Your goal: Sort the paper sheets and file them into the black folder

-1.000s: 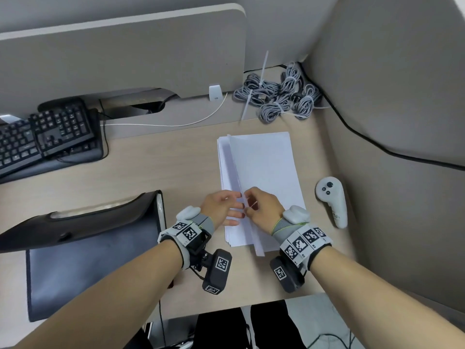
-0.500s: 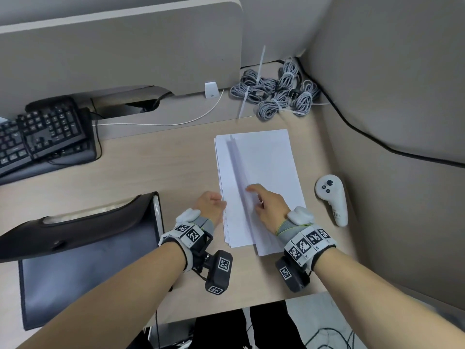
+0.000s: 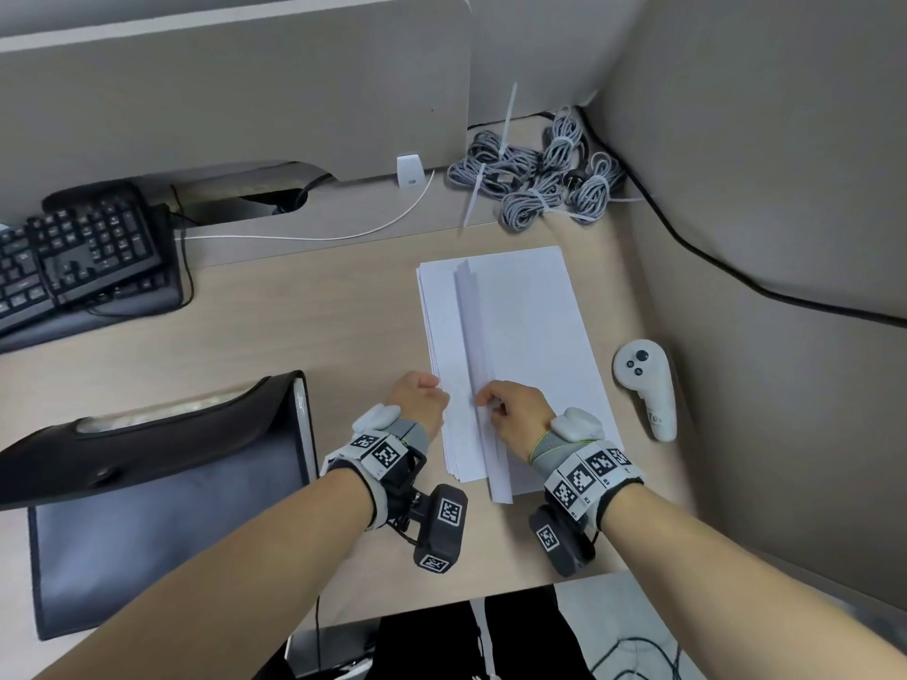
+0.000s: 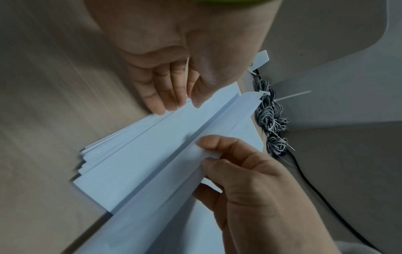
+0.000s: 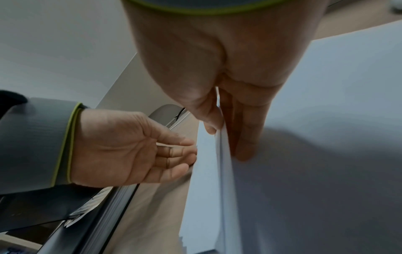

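Note:
A stack of white paper sheets (image 3: 530,336) lies on the desk right of centre. My right hand (image 3: 483,397) pinches the raised left edge of the upper sheets between thumb and fingers (image 5: 212,128); the lifted fold (image 4: 217,130) runs the stack's length. My left hand (image 3: 439,387) is open, its straight fingers (image 4: 156,104) touching the left edge of the lower sheets (image 4: 121,154), thumb on top. The black folder (image 3: 147,507) lies open at the left, with its edge (image 5: 87,214) in the right wrist view.
A black keyboard (image 3: 83,257) sits at the far left. Tied bundles of grey cable (image 3: 540,179) lie behind the stack. A white controller (image 3: 645,390) rests right of the paper by the partition wall, where a black cable (image 3: 736,282) runs.
A second ago both hands pinched a sheet together. The left hand has drawn back to the stack's left edge. The right hand pressed flat half a second ago and now pinches the raised edge.

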The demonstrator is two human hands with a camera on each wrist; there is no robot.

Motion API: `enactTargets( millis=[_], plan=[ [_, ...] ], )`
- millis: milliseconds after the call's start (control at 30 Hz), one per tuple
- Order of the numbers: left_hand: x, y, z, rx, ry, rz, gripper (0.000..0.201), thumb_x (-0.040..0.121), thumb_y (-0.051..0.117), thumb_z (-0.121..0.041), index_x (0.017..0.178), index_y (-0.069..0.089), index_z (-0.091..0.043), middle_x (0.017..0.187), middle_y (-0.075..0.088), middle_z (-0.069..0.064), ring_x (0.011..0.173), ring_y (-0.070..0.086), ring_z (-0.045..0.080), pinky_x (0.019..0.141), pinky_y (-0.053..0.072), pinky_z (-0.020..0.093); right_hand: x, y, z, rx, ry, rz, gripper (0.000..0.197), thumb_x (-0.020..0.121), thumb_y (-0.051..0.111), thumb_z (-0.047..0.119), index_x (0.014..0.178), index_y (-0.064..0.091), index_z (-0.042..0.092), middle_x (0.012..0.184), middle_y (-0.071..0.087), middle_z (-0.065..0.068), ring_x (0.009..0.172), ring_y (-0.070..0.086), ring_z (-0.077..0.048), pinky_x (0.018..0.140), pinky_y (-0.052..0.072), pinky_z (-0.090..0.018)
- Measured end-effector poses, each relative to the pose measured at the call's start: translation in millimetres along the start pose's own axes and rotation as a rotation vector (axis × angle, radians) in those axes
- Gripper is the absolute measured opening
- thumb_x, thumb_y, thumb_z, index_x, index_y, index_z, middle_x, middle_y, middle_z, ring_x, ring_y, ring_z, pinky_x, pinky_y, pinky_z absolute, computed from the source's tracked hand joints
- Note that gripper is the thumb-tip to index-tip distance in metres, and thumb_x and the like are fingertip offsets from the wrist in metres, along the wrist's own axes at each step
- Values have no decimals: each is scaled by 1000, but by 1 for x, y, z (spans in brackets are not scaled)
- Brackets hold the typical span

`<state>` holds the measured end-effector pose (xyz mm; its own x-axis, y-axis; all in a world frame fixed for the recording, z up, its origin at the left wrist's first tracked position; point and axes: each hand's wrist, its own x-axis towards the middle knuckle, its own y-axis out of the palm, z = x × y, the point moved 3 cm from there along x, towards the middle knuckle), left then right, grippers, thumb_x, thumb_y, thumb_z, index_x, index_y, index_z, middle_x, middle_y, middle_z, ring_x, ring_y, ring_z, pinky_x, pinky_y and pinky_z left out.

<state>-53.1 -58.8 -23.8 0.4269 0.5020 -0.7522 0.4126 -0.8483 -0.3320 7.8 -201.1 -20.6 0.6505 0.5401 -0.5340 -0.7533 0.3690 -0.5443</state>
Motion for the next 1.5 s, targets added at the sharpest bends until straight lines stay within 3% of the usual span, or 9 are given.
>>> enactTargets(
  millis=[333,600,733,867,1000,1100,1233,1333,1500],
  plan=[
    [7,-1,0,-52,-11,13,27,88,56,4,109,59,-13,88,60,-2,72,58,14,82,58,42,5,6,-2,-58,-86,9,20,88,54,6,106,62,8,88,51,2,78,46,-14,69,31,-20],
    [10,1,-3,-65,-55,110,12,90,60,0,95,58,-10,73,59,9,61,55,17,55,52,26,9,8,-1,-67,-79,29,16,88,57,11,103,60,12,88,49,3,77,48,-15,71,35,-24],
    [9,2,-1,27,21,114,29,88,59,0,67,53,-21,72,56,13,63,52,23,62,44,33,9,11,-1,-79,-77,47,20,88,63,26,103,59,14,93,51,1,80,49,-16,73,37,-26],
    [4,-5,-3,-13,7,170,11,85,70,-14,92,64,-20,70,64,7,63,56,19,62,48,30,7,12,3,-64,-63,15,26,84,66,35,97,55,15,98,54,-2,78,50,-16,75,43,-30],
    [-1,-8,-4,-42,50,204,8,86,72,-22,92,67,-24,78,69,3,66,61,13,75,54,27,4,8,4,-41,-61,-11,26,82,68,35,87,48,19,92,53,0,72,48,-15,68,41,-27],
    [-5,-4,-4,-90,22,240,22,85,72,-18,106,67,-13,80,67,5,72,65,17,87,57,38,2,6,4,-21,-51,-14,30,81,69,39,84,47,19,86,52,2,70,48,-14,65,40,-26],
    [-6,2,-5,-145,16,254,2,89,65,-6,88,67,-6,71,55,3,66,58,14,83,58,41,1,5,3,-13,-45,-16,30,82,68,40,84,48,18,83,51,4,69,47,-13,62,37,-25],
    [-3,2,-4,-109,27,254,15,91,63,-7,76,63,-11,70,54,4,68,57,15,82,58,38,1,5,2,11,-42,-24,24,86,65,34,85,49,17,84,52,3,69,46,-14,64,35,-25],
    [0,0,-3,-161,2,256,14,91,64,-8,82,63,-18,89,60,10,87,62,24,76,58,33,4,3,4,-18,-56,1,13,89,59,22,82,50,15,85,56,-2,73,49,-18,65,36,-26]
  ],
)
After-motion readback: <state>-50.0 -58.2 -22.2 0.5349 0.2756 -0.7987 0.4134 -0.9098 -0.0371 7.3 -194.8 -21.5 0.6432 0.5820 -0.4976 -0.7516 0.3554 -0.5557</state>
